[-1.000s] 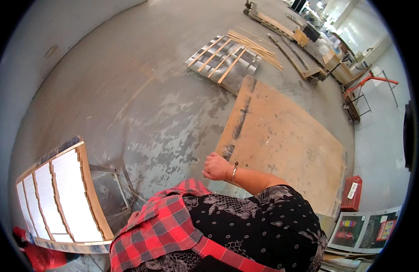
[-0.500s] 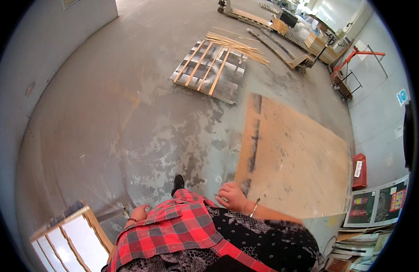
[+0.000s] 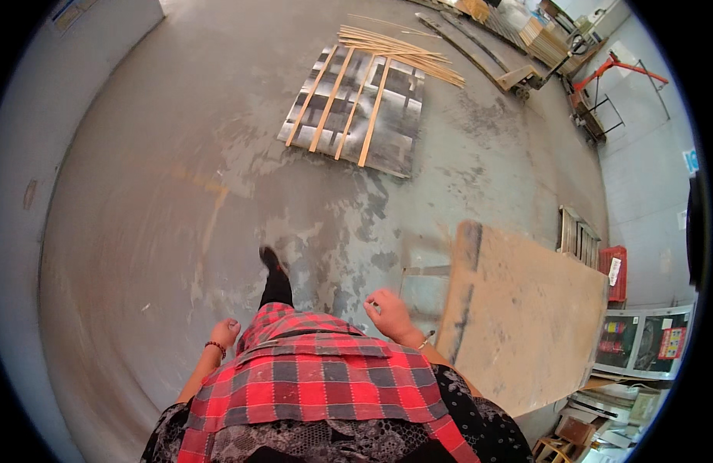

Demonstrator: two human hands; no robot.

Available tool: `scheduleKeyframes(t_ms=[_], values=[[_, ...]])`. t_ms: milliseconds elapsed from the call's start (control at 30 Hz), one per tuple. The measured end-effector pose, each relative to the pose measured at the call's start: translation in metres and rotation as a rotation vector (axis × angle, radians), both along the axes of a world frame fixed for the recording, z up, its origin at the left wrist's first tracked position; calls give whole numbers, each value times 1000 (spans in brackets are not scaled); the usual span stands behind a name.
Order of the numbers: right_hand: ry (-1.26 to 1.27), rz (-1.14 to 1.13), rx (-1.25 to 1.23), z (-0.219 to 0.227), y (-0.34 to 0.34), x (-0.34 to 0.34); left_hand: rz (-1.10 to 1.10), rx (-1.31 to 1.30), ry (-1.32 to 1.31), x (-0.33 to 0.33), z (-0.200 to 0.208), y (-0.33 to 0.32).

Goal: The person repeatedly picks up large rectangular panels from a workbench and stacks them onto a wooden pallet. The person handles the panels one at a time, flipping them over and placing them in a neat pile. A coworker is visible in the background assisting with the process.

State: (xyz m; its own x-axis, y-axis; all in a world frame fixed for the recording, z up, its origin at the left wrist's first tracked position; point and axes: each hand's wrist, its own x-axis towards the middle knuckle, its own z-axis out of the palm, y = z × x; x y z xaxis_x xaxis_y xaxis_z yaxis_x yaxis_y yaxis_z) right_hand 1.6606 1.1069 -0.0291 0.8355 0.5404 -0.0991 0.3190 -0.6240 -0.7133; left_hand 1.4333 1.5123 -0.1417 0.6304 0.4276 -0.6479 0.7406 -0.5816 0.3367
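Observation:
My left hand point(image 3: 224, 332), a dark beaded bracelet at its wrist, hangs beside the red checked apron point(image 3: 318, 378) with fingers loosely curled and nothing seen in them. On the other side, my right hand point(image 3: 389, 315) is held out ahead of the apron. Its fingers are bent in, and no object shows in it. Closest to this hand is the large brown board-topped table point(image 3: 526, 309) on the right; the hand is apart from it. Further ahead, a low stack with a grey and silver patterned top point(image 3: 399, 116) carries several light wooden strips point(image 3: 331, 100).
More thin wooden strips point(image 3: 403, 50) lie loose at the stack's far end. A pallet truck point(image 3: 518, 77) stands at the far right, near a red metal frame point(image 3: 603, 69). A red crate point(image 3: 614, 270) and leaning panels point(image 3: 642, 339) line the right wall; another wall point(image 3: 63, 100) bounds the left.
I have stepped forward; one dark shoe is now further out. The patterned stack appears nearer, and the white-topped wooden frame at lower left has left view. Both hands have swung forward.

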Motion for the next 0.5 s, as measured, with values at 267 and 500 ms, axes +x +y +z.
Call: scheduleKeyframes(t_ms=[267,500], values=[[374,-364,-291,-121,76,156,-159,40,48,297,-107,160],[593,-427,-381,-201,102,284,-375,-2,33,593,-180,184]])
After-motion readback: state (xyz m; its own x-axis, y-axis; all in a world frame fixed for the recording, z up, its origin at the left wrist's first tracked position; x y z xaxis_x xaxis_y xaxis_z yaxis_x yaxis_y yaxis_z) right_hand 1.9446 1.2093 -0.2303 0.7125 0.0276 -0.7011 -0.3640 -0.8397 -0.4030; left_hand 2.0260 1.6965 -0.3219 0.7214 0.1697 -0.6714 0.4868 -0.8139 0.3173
